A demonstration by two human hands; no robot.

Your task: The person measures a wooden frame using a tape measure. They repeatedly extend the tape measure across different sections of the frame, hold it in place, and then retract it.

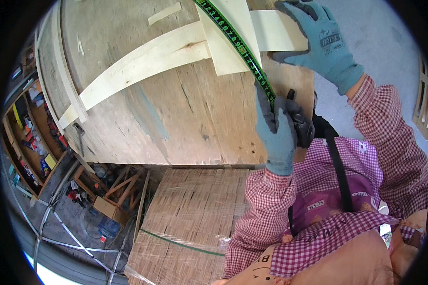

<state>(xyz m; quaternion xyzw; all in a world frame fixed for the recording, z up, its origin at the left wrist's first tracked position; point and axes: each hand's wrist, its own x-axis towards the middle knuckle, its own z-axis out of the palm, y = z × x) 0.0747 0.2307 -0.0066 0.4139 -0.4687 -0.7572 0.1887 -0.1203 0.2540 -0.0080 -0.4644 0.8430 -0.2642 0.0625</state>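
My left hand (277, 137), in a grey-blue work glove with dark fingers, is closed around a black tape measure (303, 124). Its green blade (230, 35) runs up and to the left, across a short pale board (223, 54). That board lies crosswise over a long pale wooden strip (147, 54). My right hand (323, 50), gloved alike, grips the strip's right end (276, 31), thumb at the near edge and fingers at the far edge. Everything rests on a worn plywood tabletop (195, 114).
Small offcuts (165, 13) and a narrow slat (67, 61) lie on the tabletop. Below stands a plastic-wrapped stack of wood pieces (185, 213) with a green strap. At left are a shelf of mixed items (33, 137), a cardboard box (110, 210) and a blue water bottle (109, 227).
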